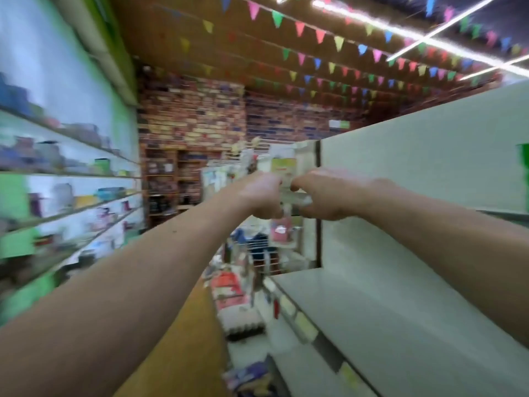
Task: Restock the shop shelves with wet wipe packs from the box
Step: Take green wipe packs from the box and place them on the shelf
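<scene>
Both arms reach forward; the left hand (264, 194) and right hand (323, 196) grip a blurred wet wipe pack (283, 170) with curled fingers, beside the pale shelf (372, 305).

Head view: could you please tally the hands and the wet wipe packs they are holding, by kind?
Wet wipe pack: 1, as far as the blur shows.
Hands: 2, left hand and right hand, both gripping it.
Total: 3
</scene>
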